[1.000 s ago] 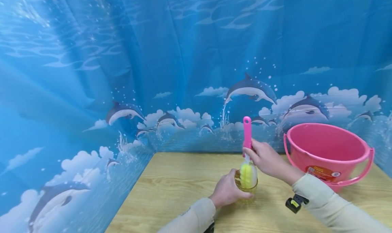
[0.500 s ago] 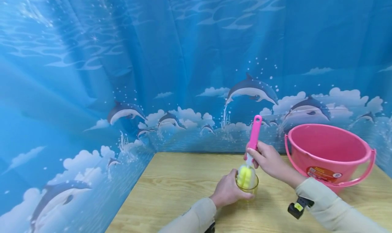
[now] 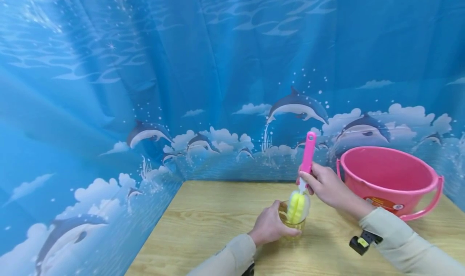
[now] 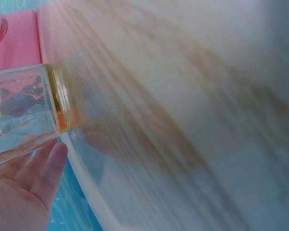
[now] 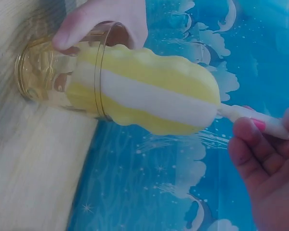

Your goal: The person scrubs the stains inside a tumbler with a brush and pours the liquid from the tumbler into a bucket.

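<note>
An amber-tinted clear glass stands upright on the wooden table, and my left hand grips it around its side. In my right hand is a sponge bottle brush, pinched where its pink handle meets the white neck. The yellow and white sponge head is partly inside the glass; its upper part sticks out above the rim. The handle leans a little to the right. In the left wrist view the glass base meets the table beside my fingers.
A pink bucket with its handle hanging down in front stands on the table at the right, close to my right forearm. Behind the table and along its left side hangs a blue curtain with a dolphin print.
My right hand has shifted right and slightly up with the brush, which now tilts rightward and sits higher than half a second ago. My left hand and the glass stay in place.
</note>
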Tool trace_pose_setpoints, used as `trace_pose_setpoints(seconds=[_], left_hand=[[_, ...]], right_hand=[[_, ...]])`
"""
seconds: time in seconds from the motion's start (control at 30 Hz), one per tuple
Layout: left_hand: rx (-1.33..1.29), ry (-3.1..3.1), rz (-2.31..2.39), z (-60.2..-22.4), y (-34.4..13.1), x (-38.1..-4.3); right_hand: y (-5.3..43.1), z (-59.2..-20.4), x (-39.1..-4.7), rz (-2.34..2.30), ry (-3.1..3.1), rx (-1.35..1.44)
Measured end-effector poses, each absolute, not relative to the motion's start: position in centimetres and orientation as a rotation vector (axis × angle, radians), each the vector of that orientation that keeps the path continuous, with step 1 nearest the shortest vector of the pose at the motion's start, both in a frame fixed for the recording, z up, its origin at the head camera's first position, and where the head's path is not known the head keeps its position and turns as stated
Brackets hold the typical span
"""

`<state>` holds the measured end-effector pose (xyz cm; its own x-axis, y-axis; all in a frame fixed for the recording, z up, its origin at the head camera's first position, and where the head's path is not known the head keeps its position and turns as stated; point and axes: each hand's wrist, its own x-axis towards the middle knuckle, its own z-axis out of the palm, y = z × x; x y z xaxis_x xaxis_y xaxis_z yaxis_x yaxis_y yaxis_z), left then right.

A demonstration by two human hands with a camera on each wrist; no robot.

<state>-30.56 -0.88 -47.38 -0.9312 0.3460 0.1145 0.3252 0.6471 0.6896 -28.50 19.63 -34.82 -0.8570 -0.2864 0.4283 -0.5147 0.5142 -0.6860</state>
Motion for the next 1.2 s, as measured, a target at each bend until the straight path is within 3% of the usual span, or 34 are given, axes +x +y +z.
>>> trace_pose_setpoints(seconds=[0.63,1.2], left_hand=[[0.532,2.775,1.219,-47.5,-0.9,-30.6],[0.529,2.760,1.242,-47.6,-0.7,-30.4]], right_hand=[[22.1,-32.7,-26.6,1.121,-2.324,0.554],[24.2,-38.8,-26.3,0.873,-2.236,0.705]])
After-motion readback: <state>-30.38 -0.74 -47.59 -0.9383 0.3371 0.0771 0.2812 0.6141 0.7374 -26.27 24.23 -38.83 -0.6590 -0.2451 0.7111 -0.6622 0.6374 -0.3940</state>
